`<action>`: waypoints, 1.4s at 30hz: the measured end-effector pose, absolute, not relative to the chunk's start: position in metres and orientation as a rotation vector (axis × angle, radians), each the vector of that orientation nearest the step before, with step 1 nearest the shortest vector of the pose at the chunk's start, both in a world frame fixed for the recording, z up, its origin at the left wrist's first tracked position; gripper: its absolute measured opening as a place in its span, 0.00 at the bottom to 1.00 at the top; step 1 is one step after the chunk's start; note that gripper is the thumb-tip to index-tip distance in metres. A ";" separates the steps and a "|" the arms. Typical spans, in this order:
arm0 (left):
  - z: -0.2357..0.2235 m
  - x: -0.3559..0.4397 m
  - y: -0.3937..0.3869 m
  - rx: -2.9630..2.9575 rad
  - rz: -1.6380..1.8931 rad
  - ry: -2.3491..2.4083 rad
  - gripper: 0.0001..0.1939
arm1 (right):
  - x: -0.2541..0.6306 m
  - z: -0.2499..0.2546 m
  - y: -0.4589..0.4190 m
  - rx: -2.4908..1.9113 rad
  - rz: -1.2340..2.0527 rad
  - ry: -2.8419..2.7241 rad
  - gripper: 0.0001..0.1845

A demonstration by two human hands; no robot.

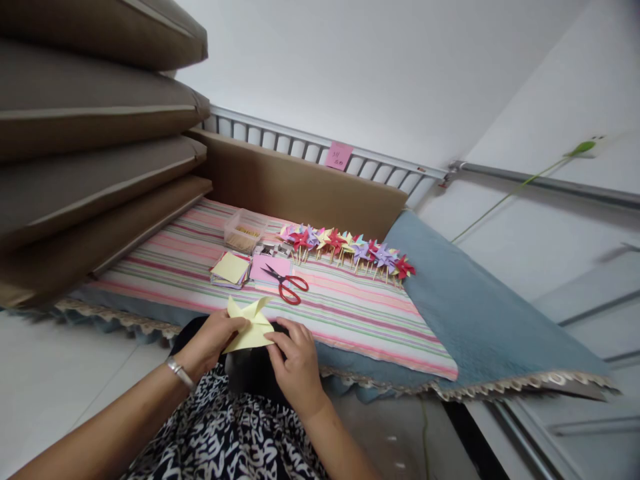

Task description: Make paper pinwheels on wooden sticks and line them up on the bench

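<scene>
A pale yellow paper pinwheel point(256, 330), partly folded, is held above my lap. My left hand point(220, 337) pinches its left side, thumb laid over the folded centre. At the lower right corner, the thumb and fingers of my right hand point(295, 357) grip the paper. Just beyond lie scissors with red handles point(290, 287), blades apart, on a pink paper sheet point(270, 267). Left of them is a stack of square coloured papers point(230, 269), yellow on top. A clear plastic box point(244, 230) with thin sticks and small yellow pieces stands behind, near some small metallic items point(275, 249).
Finished pinwheels on sticks point(345, 247) lie in a row at the back right of the striped cloth point(350, 313). A cardboard panel point(300, 183) stands behind, against a white radiator. Brown cushions point(100, 133) are stacked at left. Blue fabric point(465, 300) covers the right side.
</scene>
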State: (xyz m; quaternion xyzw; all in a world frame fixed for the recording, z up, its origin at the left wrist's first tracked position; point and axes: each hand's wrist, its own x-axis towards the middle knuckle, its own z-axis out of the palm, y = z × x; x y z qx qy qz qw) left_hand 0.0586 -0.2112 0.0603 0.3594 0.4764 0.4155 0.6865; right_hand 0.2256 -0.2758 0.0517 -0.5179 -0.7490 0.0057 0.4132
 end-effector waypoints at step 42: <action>0.059 0.060 -0.218 1.044 0.805 1.036 0.12 | 0.209 0.075 -0.263 -1.412 0.069 -1.946 0.05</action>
